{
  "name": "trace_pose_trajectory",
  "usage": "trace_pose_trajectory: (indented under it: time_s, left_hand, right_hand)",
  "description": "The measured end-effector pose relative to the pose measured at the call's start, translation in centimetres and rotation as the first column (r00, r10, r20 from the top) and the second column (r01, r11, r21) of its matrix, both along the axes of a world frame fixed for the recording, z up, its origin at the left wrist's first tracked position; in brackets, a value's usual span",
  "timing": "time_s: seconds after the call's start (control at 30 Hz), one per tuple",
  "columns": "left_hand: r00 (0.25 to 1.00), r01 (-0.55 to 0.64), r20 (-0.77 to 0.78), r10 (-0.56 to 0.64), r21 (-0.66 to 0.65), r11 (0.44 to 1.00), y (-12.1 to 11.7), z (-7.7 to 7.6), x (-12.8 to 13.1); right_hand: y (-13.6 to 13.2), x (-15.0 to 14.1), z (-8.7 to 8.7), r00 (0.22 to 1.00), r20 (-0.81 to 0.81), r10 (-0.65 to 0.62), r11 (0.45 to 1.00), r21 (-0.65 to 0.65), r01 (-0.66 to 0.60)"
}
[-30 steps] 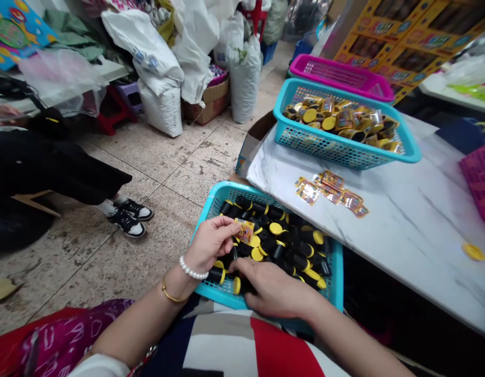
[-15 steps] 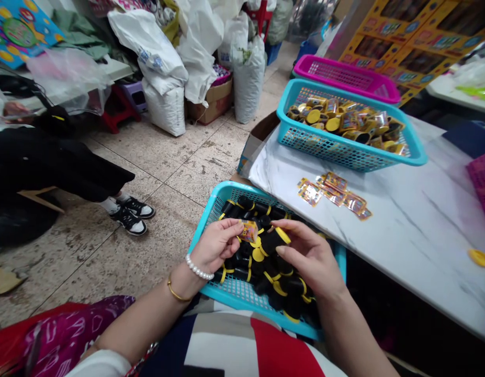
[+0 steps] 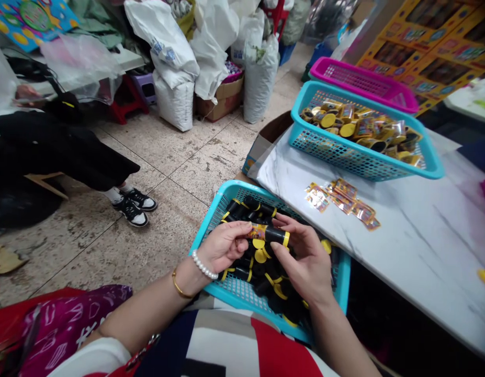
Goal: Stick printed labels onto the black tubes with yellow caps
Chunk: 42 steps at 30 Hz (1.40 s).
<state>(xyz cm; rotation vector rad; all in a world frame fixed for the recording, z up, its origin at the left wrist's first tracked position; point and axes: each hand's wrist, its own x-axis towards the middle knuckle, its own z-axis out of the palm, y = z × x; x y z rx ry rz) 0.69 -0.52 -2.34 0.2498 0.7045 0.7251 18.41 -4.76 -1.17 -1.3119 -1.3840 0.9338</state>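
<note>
My left hand (image 3: 225, 244) pinches a printed orange plastic sleeve (image 3: 258, 231) between thumb and fingers. The sleeve meets the left end of a small black tube (image 3: 273, 235) with a yellow rim at its other end. My right hand (image 3: 306, 257) grips that tube near the yellow end, fingers behind and thumb in front. How far the sleeve covers the tube I cannot tell. Both hands are above a turquoise basket (image 3: 203, 230) at my lap, which holds many black tubes with yellow rims (image 3: 261, 277) and some yellow discs.
To the right, a marble-patterned table (image 3: 415, 230) bears flat printed sleeves (image 3: 344, 196) and a turquoise basket (image 3: 426, 170) of sleeved tubes. A magenta basket (image 3: 368, 78) stands behind it. White sacks (image 3: 173, 97) stand on the floor. A person's shoes (image 3: 134, 204) are at left.
The sleeve and tube, apart before, are now brought together end to end and lined up. The tube has turned to lie nearly level. The view has shifted slightly left.
</note>
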Motion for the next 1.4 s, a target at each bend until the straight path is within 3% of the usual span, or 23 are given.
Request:
trace_pose_trajectory:
  time_s: [0.1,0.23,0.33,0.53,0.63,0.73,0.83,0.97,1.07,1.17,1.3,1.4]
  left_hand:
    - [1.0,0.0,-0.024,0.0,0.026,1.0,-0.1,-0.1,0.1]
    - [0.999,-0.014,-0.044,0.016,0.042,0.999,-0.1,-0.4,0.1]
    - [0.996,-0.024,-0.086,0.031,0.084,0.996,-0.4,-0.4,0.3]
    - [0.935,-0.153,-0.266,0.233,0.289,0.945,-0.8,0.3,0.3]
    - [0.966,0.005,-0.245,0.087,0.353,0.936,-0.6,0.4,-0.2]
    - [0.962,0.172,-0.265,-0.066,0.398,0.901,-0.3,0.2,-0.4]
    - [0.944,0.191,-0.324,-0.057,0.397,0.898,-0.2,0.1,-0.2]
    - [0.957,0.2,-0.278,-0.087,0.411,0.889,0.0,0.1,0.2]
    - [0.958,0.215,-0.263,-0.111,0.408,0.887,-0.2,-0.1,-0.1]
    - [0.93,0.211,-0.367,-0.011,0.51,0.834,-0.7,-0.2,-0.2]
    - [0.847,0.235,-0.499,0.185,0.663,0.71,-1.0,0.3,-0.2]
    - [0.849,0.274,-0.516,0.11,0.61,0.744,-0.4,0.2,-0.4]
  right_hand:
    - [-0.2,-0.1,-0.1,0.997,-0.047,0.066,0.997,-0.043,-0.068]
    - [-0.3,0.2,0.1,0.991,0.105,0.086,0.996,-0.027,-0.083]
    - [-0.1,0.1,0.1,0.991,0.074,0.108,0.994,-0.011,-0.108]
    - [0.1,0.1,-0.1,1.0,-0.002,-0.027,0.997,0.077,0.028]
    - [0.1,0.2,-0.1,1.0,0.013,-0.003,0.994,0.107,0.002]
    - [0.0,0.2,0.0,0.988,0.129,0.081,0.992,0.089,-0.093]
    - [0.1,0.3,0.2,0.955,0.267,0.131,0.984,0.08,-0.158]
    - [0.3,0.6,0.7,0.892,0.446,0.076,0.969,0.179,-0.173]
    - [0.3,0.6,0.5,0.874,0.483,0.054,0.962,0.209,-0.175]
    - [0.3,0.4,-0.2,0.903,0.424,0.067,0.97,0.184,-0.158]
    - [0.3,-0.1,-1.0,0.985,0.149,0.091,0.994,0.042,-0.099]
    - [0.4,0.0,-1.0,0.988,0.131,0.08,0.995,0.047,-0.087]
